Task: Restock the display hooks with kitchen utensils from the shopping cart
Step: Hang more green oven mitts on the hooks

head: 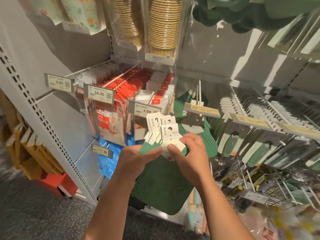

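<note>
Store shelving with crowded hooks (200, 91) and price tags (99, 93) fills the background, while in front of it the left hand (136, 157) and right hand (187, 153) both pinch a fanned bunch of green utensils (162, 179) by their white header cards (161, 130).

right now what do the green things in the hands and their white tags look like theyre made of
Green utensils: matte dark green, flat with rounded corners, possibly silicone or soft plastic; there's no gloss, but the look alone leaves it open.
White header cards: thin printed cardboard, judging by flat die-cut edges, punched hang holes and black print.
The left hand and right hand pinch the fanned stack at the cards' base.
</note>
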`<control>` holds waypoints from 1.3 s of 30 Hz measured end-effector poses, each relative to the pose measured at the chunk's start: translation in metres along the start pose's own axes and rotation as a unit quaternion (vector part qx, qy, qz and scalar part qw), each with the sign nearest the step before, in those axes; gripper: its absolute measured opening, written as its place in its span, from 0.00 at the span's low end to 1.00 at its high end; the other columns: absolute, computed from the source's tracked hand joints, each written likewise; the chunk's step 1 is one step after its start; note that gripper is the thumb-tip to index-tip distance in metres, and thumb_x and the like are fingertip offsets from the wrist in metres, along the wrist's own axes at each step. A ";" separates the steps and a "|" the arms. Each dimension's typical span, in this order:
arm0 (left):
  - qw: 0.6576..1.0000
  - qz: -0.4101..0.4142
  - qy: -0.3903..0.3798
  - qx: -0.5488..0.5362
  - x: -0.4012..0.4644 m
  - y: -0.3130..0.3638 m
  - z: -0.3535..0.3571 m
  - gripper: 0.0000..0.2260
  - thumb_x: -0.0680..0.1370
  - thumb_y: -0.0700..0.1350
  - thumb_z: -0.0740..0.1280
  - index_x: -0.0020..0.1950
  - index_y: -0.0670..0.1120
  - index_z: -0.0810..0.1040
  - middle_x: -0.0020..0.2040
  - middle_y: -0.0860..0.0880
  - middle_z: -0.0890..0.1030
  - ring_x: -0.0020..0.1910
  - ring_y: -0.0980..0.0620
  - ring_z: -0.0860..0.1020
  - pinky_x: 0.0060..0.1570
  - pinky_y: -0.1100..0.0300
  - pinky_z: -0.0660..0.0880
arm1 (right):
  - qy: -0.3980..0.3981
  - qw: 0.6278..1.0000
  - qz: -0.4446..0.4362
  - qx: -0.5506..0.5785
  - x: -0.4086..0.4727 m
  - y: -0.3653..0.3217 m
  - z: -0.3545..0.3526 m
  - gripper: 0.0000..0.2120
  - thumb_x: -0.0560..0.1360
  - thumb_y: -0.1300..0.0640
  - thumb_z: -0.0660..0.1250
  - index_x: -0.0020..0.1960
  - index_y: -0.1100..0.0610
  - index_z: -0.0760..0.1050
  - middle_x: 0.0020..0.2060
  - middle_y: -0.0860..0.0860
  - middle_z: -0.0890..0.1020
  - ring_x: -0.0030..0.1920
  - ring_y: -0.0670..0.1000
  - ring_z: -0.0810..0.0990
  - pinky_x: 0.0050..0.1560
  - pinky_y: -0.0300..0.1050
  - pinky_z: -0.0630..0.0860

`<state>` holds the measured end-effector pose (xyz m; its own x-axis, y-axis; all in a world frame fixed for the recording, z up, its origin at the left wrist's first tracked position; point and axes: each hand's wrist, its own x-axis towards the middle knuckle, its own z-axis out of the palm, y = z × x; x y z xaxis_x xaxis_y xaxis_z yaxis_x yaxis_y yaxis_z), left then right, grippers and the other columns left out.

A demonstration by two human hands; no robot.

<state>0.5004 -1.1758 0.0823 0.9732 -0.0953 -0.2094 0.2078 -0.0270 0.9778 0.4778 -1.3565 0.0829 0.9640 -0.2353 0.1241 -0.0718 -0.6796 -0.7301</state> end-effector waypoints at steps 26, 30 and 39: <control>0.996 0.042 0.022 0.069 0.007 -0.001 -0.028 0.34 0.59 0.62 0.78 0.36 0.29 0.75 0.30 0.39 0.71 0.31 0.49 0.70 0.34 0.55 0.63 | 0.059 0.990 0.002 0.127 0.016 0.038 -0.016 0.03 0.79 0.55 0.73 0.49 0.47 0.82 0.42 0.38 0.85 0.43 0.34 0.80 0.46 0.35 0.73; 0.991 0.043 0.035 0.121 0.009 -0.001 -0.027 0.31 0.59 0.64 0.76 0.36 0.34 0.81 0.39 0.35 0.81 0.32 0.50 0.74 0.32 0.56 0.65 | 0.081 0.996 0.018 -0.030 0.027 0.044 -0.035 0.08 0.80 0.51 0.71 0.58 0.49 0.83 0.40 0.45 0.82 0.42 0.50 0.79 0.42 0.45 0.73; 0.995 0.022 0.053 0.086 0.003 0.013 -0.034 0.14 0.65 0.57 0.81 0.39 0.46 0.88 0.41 0.39 0.86 0.46 0.33 0.84 0.44 0.40 0.82 | 0.133 0.988 0.056 -0.048 0.046 0.046 -0.032 0.12 0.81 0.45 0.66 0.61 0.48 0.81 0.42 0.47 0.84 0.50 0.58 0.82 0.49 0.53 0.79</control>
<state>0.5098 -1.1428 0.0950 0.9877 0.0056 -0.1563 0.1544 -0.1968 0.9682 0.5102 -1.4209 0.0765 0.8480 -0.4785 0.2279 -0.2102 -0.6984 -0.6841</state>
